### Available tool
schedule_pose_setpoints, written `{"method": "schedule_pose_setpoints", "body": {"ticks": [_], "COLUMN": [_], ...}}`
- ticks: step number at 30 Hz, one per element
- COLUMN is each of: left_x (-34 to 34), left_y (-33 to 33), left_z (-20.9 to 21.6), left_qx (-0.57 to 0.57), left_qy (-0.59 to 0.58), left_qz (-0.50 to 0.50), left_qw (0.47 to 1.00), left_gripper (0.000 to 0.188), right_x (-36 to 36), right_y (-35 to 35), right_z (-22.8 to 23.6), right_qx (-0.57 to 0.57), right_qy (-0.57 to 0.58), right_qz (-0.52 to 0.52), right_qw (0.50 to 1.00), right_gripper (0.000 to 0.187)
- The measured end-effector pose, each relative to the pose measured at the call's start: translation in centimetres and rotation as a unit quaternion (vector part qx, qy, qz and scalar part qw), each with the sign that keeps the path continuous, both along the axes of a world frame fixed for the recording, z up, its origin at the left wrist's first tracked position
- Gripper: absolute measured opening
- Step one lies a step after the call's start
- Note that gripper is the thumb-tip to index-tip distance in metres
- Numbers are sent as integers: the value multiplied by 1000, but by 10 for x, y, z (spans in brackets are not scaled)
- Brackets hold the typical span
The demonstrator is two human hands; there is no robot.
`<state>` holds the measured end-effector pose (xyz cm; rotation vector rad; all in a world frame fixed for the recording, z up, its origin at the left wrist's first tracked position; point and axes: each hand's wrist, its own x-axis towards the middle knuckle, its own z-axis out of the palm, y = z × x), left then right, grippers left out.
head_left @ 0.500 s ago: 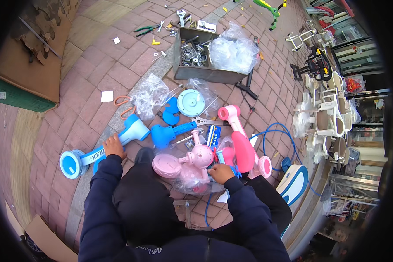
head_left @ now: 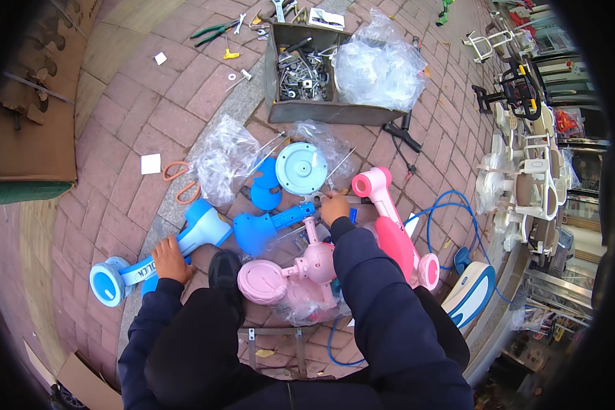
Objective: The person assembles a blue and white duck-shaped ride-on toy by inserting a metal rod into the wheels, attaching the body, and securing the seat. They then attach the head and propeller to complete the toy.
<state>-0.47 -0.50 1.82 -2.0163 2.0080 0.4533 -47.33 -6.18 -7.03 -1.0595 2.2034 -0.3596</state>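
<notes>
"Where's the left hand (head_left: 171, 260)?"

"Left of centre in the frame, across the long light-blue toy part (head_left: 201, 236). Its fingers lie close together over that part; whether they grip it, I can't tell."

"And the right hand (head_left: 335, 207)?"

"Near the centre, just beside the tip of the darker blue part (head_left: 253, 232). The fingers are curled and seen from the back, so I can't tell whether they hold anything."

"What's around it?"

"Just below, a pink part (head_left: 318, 263); above and to the left, a pale blue disc (head_left: 301, 169); to the right, a long pink part (head_left: 394, 240). A metal toolbox (head_left: 335, 113) stands at top centre."
</notes>
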Motion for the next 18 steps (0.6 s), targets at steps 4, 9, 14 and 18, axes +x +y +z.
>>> {"method": "schedule_pose_setpoints", "body": {"ticks": [4, 9, 14, 18], "left_x": [4, 8, 8, -21], "left_y": [3, 1, -18, -71], "left_z": [-2, -3, 7, 75], "left_qx": [-18, 13, 77, 36], "left_qy": [22, 23, 42, 278], "left_qz": [-17, -22, 14, 36], "left_qw": [999, 999, 996, 959], "left_gripper": [96, 94, 85, 47], "right_x": [-1, -8, 14, 50], "right_y": [-29, -43, -19, 27], "right_z": [-40, -41, 75, 194], "right_qx": [30, 10, -89, -93], "right_qy": [110, 34, -411, -531], "right_qz": [26, -21, -275, -171], "right_qw": [993, 999, 864, 825], "right_gripper": [29, 31, 12, 9]}}
